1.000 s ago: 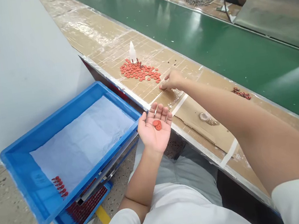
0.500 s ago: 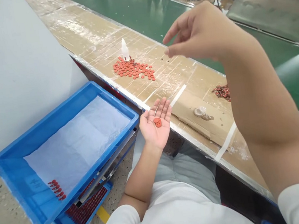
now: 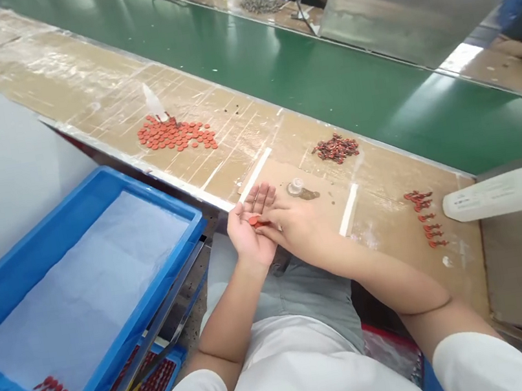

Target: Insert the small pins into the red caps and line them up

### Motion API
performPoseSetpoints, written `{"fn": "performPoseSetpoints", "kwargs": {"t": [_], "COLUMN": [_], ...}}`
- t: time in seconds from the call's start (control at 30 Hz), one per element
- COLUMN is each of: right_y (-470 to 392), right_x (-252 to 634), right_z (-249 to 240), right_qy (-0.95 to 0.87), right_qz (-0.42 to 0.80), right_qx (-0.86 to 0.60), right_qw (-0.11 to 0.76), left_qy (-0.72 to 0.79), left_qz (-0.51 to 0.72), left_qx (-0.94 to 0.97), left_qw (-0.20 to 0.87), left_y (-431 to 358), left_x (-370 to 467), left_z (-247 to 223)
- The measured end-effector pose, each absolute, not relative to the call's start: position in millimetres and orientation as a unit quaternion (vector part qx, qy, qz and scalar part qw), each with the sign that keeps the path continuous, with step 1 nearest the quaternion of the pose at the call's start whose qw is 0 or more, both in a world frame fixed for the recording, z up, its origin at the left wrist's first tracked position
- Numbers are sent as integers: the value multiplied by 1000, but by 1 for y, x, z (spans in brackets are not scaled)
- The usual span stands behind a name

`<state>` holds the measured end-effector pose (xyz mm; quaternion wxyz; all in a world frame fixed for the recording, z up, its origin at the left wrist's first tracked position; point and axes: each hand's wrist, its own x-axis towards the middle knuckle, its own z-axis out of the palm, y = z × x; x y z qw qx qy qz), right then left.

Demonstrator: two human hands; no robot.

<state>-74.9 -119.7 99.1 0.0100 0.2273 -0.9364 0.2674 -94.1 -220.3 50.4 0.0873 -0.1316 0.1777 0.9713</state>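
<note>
Touching flat, round red discs (image 3: 254, 220), right hand (image 3: 300, 223) meets cupped left hand (image 3: 249, 239)

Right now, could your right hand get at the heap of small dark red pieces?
Probably yes. The heap lies uncovered on the bench, beyond the right hand; only a small clear container stands near the way.

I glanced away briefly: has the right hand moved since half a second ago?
Yes: the right hand went from above the small clear container in the picture to below it, at the left hand.
</note>
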Motion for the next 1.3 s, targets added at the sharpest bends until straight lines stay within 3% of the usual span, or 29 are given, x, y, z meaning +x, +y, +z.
{"fn": "performPoseSetpoints", "kwargs": {"t": [0.23,0.43,0.7,0.9,1.3], "right_y": [-103,-90,-37,-18,-40], "right_x": [-69,-70,-85,-93,-85], "right_z": [87,90,106,100,88], "right_qy": [-926,-910,-840,-704,-628], "right_qz": [335,352,521,680,761], "right_qx": [173,215,126,72,-47], "right_qw": [-2,-25,-82,-193,-156], "left_qy": [198,196,224,279,328], "left_qz": [960,955,931,933,939], "left_qx": [-178,-193,-94,-63,-40], "left_qw": [88,112,273,218,96], "left_y": [-205,-200,-189,-171,-168], "left_x": [-92,-94,-87,-73,-74], "left_z": [44,41,39,29,23]}}
